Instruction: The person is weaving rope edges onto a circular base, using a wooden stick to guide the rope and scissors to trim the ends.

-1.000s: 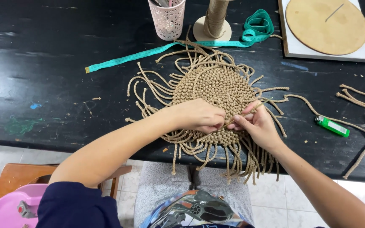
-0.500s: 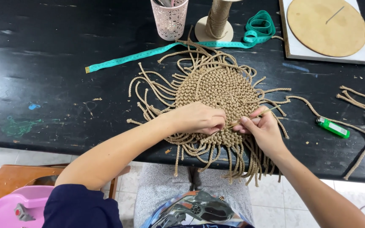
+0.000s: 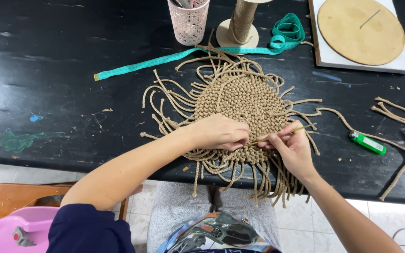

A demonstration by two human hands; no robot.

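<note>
- Hands on the round knotted cord mat (image 3: 242, 100) mid-table: left hand (image 3: 219, 133) curled, pressing its near edge; right hand (image 3: 292, 149) pinching one cord strand (image 3: 282, 132).
- Teal tape measure (image 3: 165, 60), pink cup (image 3: 189, 21), twine spool (image 3: 241, 18) behind.
- Green lighter (image 3: 367, 142) right; wooden disc (image 3: 360, 30) top right.

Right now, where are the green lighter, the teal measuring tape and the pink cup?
green lighter (image 3: 367, 143), head view, middle of its body.
teal measuring tape (image 3: 165, 59), head view, on the flat strip.
pink cup (image 3: 188, 24), head view, on its lacy wall.
</note>
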